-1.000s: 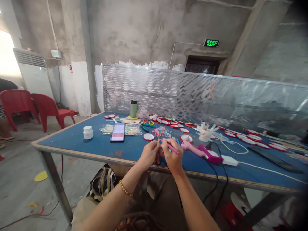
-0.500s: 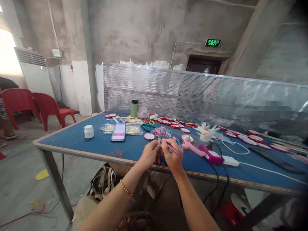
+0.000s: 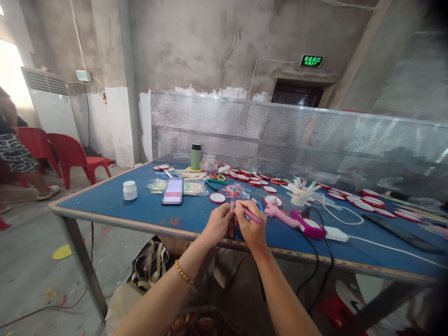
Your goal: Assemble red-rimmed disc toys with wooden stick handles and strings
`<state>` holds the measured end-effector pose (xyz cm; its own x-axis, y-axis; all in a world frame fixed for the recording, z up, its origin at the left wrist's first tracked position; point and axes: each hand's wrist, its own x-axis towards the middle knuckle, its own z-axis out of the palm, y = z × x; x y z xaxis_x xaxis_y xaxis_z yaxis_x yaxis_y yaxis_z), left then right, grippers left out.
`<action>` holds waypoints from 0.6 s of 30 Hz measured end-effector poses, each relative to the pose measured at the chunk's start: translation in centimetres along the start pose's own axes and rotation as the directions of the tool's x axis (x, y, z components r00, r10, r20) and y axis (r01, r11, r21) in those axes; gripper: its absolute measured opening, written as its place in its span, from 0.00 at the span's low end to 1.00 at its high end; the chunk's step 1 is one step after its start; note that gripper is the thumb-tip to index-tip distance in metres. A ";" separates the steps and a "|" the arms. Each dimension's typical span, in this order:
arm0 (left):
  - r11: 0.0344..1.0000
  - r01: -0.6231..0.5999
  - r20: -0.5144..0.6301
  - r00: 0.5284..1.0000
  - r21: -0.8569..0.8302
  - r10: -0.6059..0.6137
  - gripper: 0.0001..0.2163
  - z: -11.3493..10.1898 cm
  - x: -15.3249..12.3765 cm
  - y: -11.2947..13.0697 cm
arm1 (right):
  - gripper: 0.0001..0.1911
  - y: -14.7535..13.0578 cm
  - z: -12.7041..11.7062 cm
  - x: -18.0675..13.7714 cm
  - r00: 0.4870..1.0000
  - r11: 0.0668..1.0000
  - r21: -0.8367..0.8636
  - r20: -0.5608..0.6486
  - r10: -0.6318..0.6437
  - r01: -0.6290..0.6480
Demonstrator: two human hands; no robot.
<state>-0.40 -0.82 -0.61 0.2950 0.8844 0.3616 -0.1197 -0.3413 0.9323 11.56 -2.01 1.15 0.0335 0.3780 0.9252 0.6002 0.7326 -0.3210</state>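
My left hand (image 3: 217, 225) is closed in a pinch on a thin wooden stick (image 3: 231, 201) with a coloured tip, held upright over the near edge of the blue table (image 3: 115, 205). My right hand (image 3: 249, 225) is wrapped round a pink pen (image 3: 252, 216) whose point meets the stick. Both hands touch each other. Just to the right of them lies a pink hot-glue gun (image 3: 287, 218) with a black cord. Several round red-rimmed discs (image 3: 217, 198) are spread over the table beyond the hands.
A white cup of sticks (image 3: 299, 195), a green flask (image 3: 195, 157), a white jar (image 3: 129, 190), bagged sticks (image 3: 182, 187) and scissors (image 3: 214, 179) stand on the table. A perforated metal screen (image 3: 280, 135) backs it. Red chairs (image 3: 75, 156) and a person (image 3: 17, 156) are at left.
My hands have stayed in place with the stick and pen. A person has walked into sight at the far left by the red chairs.
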 end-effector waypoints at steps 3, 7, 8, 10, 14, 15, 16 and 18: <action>1.000 -0.001 0.003 1.000 0.007 0.001 0.16 0.0 0.0 0.0 | 0.08 0.0 0.0 0.0 1.000 1.000 -0.022 -0.003 -0.014 0.014; 1.000 0.001 0.002 1.000 0.007 -0.001 0.16 0.0 0.0 0.1 | 0.08 -0.1 -0.1 0.1 0.999 0.998 -0.037 -0.013 -0.042 0.042; 1.000 0.001 0.004 1.000 0.009 -0.001 0.16 0.0 0.0 0.1 | 0.08 -0.1 -0.1 0.1 0.999 0.998 -0.039 -0.013 -0.047 0.047; 1.000 0.004 0.004 1.000 0.015 -0.004 0.16 0.0 0.0 0.1 | 0.08 -0.1 -0.1 0.1 0.999 0.998 -0.041 -0.013 -0.053 0.052; 1.000 0.000 0.001 1.000 0.022 0.000 0.16 0.0 0.0 0.1 | 0.07 0.1 0.0 -0.1 0.999 0.998 -0.044 -0.004 -0.036 0.036; 1.000 0.000 0.001 1.000 0.022 0.000 0.16 0.0 0.0 0.1 | 0.07 0.2 0.0 -0.1 1.000 0.999 -0.044 0.001 -0.029 0.029; 1.000 -0.002 0.002 1.000 0.024 0.002 0.17 0.0 0.0 0.1 | 0.07 0.2 0.0 -0.2 1.000 0.999 -0.044 0.006 -0.025 0.025; 1.000 -0.007 0.000 1.000 0.027 0.007 0.17 0.0 0.0 0.1 | 0.08 0.2 0.0 -0.2 1.000 0.999 -0.040 0.010 -0.028 0.028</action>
<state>-0.46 -0.86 -0.55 0.2945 0.8820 0.3678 -0.0964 -0.3555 0.9297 11.72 -1.93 0.90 0.0091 0.3628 0.9318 0.6327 0.7195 -0.2863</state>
